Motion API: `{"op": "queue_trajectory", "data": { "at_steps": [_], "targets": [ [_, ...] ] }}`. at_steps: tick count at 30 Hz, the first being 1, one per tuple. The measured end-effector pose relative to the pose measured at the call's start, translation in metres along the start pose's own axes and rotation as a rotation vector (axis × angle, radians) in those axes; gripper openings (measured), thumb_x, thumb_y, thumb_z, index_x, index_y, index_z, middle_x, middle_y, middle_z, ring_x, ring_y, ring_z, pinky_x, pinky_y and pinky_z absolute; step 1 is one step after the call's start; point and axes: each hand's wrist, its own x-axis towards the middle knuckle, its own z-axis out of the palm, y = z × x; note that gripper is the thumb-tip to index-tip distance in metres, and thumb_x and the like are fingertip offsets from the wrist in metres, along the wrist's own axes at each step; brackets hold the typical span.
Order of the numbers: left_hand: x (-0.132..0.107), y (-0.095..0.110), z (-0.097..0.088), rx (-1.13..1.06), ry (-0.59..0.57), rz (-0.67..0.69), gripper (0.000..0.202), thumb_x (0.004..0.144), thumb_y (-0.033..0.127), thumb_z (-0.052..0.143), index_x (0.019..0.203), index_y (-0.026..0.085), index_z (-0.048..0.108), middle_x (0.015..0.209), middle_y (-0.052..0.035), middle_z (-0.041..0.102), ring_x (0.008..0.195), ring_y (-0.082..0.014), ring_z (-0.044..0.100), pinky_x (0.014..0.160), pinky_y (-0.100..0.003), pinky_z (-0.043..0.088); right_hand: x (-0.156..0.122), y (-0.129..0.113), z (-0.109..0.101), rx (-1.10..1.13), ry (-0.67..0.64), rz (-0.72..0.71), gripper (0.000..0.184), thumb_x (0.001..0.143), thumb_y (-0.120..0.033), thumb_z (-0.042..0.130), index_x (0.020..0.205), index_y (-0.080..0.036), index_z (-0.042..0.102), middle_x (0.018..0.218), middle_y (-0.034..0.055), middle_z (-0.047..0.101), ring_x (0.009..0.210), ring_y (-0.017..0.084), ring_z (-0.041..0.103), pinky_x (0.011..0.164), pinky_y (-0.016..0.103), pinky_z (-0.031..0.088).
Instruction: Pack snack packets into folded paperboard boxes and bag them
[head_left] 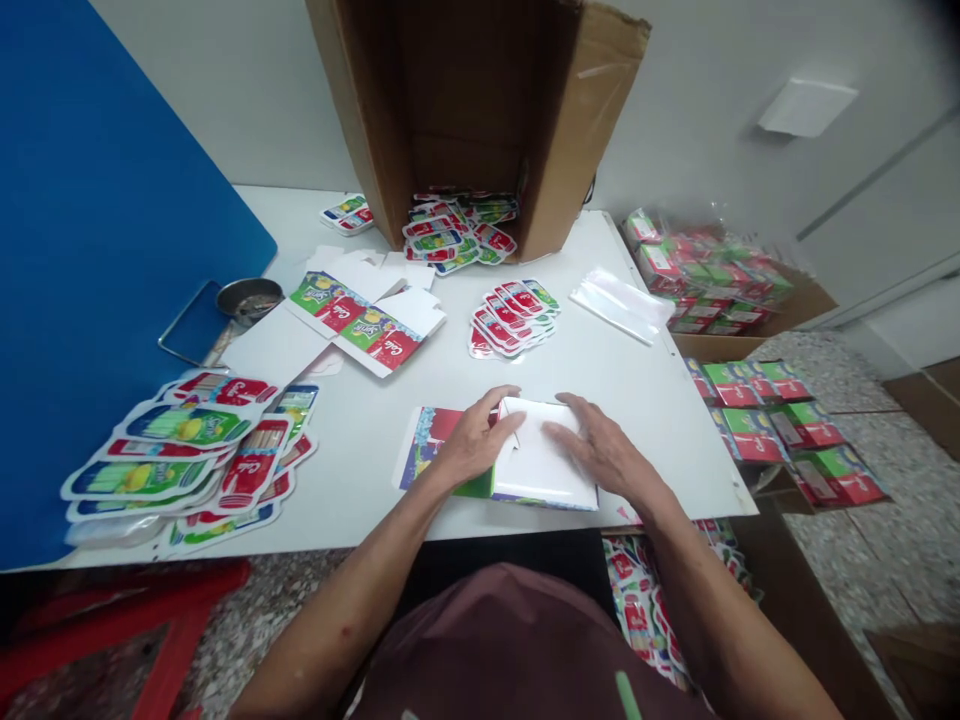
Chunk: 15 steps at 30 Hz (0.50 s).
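Note:
Both my hands rest on a printed paperboard carton (525, 455) at the table's front edge. Its white inner face shows on top, with red and green print on its left side. My left hand (474, 440) grips the carton's left part, and my right hand (600, 447) lies flat across its right part. Flat carton blanks (367, 315) lie farther up the white table (660, 420). A stack of die-cut red and green printed cards (514, 318) sits just beyond my hands, and a larger heap (187, 450) spreads at the left.
A cardboard box (480, 110) lies on its side at the back, with cards (459, 235) spilling out. Clear plastic sleeves (621, 305) lie to the right. Stacked cartons (772, 420) fill a box beyond the right edge. A blue board (97, 230) stands at the left.

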Motion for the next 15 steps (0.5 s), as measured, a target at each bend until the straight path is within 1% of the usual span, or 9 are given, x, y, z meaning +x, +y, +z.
{"op": "queue_trajectory", "data": {
  "at_steps": [2,4,6,8,9,11,13,14,15],
  "targets": [
    [0.000,-0.002,0.001,-0.002,0.034,0.021,0.045,0.098,0.045,0.057,0.137,0.023,0.062,0.124,-0.0076,0.071,0.093,-0.0206,0.067,0.080,-0.029,0.053,0.001,0.002,0.001,0.040,-0.011,0.001,0.062,0.102,-0.063,0.045,0.153,-0.028,0.045,0.146,0.0134,0.058,0.132,0.030,0.058,0.113,0.047,0.042],
    [0.001,-0.003,-0.001,0.004,0.056,0.027,0.044,0.098,0.045,0.055,0.135,0.022,0.062,0.126,-0.0077,0.070,0.097,-0.0211,0.067,0.082,-0.030,0.053,0.002,0.002,0.003,0.097,0.020,0.035,0.072,0.100,-0.065,0.047,0.160,-0.027,0.035,0.153,0.0151,0.052,0.140,0.032,0.051,0.119,0.050,0.037],
    [0.000,-0.003,-0.003,0.027,0.060,0.026,0.043,0.098,0.046,0.055,0.132,0.021,0.063,0.118,-0.0064,0.071,0.091,-0.0199,0.066,0.079,-0.029,0.053,-0.002,0.002,0.004,0.235,0.091,0.107,0.084,0.098,-0.068,0.049,0.165,-0.026,0.022,0.161,0.0166,0.043,0.146,0.032,0.044,0.121,0.051,0.034],
    [-0.004,-0.002,-0.004,0.083,0.068,0.035,0.041,0.097,0.047,0.056,0.127,0.020,0.064,0.107,-0.0038,0.071,0.083,-0.0185,0.064,0.075,-0.028,0.052,-0.012,0.004,0.005,0.445,0.122,0.202,0.095,0.093,-0.071,0.056,0.167,-0.025,0.016,0.163,0.0181,0.039,0.144,0.032,0.047,0.117,0.049,0.039],
    [-0.006,-0.001,-0.003,0.126,0.097,0.039,0.040,0.096,0.048,0.057,0.125,0.021,0.065,0.100,-0.0025,0.070,0.078,-0.0181,0.063,0.073,-0.028,0.051,-0.017,0.006,0.006,0.556,0.104,0.250,0.099,0.090,-0.071,0.061,0.166,-0.025,0.019,0.161,0.0188,0.041,0.139,0.032,0.052,0.112,0.047,0.044],
    [-0.010,-0.001,0.000,0.216,0.115,0.022,0.043,0.094,0.053,0.058,0.124,0.023,0.066,0.095,-0.0011,0.070,0.077,-0.0189,0.062,0.073,-0.029,0.051,-0.027,0.012,0.006,0.743,-0.005,0.308,0.103,0.081,-0.069,0.075,0.162,-0.025,0.030,0.152,0.0188,0.051,0.125,0.031,0.062,0.100,0.044,0.053],
    [-0.014,-0.002,0.003,0.255,0.134,0.020,0.046,0.091,0.058,0.060,0.122,0.025,0.068,0.102,-0.0021,0.073,0.085,-0.0216,0.066,0.077,-0.030,0.052,-0.033,0.019,0.003,0.874,-0.122,0.289,0.099,0.072,-0.064,0.085,0.154,-0.025,0.045,0.137,0.0145,0.063,0.114,0.030,0.067,0.091,0.040,0.057],
    [-0.018,-0.003,0.002,0.283,0.149,0.022,0.047,0.089,0.060,0.060,0.122,0.027,0.068,0.109,-0.0022,0.074,0.090,-0.0230,0.067,0.080,-0.030,0.053,-0.035,0.021,0.000,0.920,-0.151,0.251,0.099,0.068,-0.061,0.089,0.151,-0.025,0.048,0.131,0.0119,0.066,0.113,0.029,0.068,0.091,0.039,0.057],
    [-0.022,-0.005,-0.001,0.310,0.208,0.036,0.046,0.089,0.061,0.060,0.122,0.029,0.069,0.117,-0.0017,0.074,0.097,-0.0241,0.068,0.085,-0.031,0.053,-0.036,0.021,-0.003,0.953,-0.148,0.192,0.103,0.065,-0.057,0.092,0.152,-0.025,0.047,0.130,0.0103,0.067,0.115,0.028,0.067,0.093,0.039,0.057]
  ]
}}
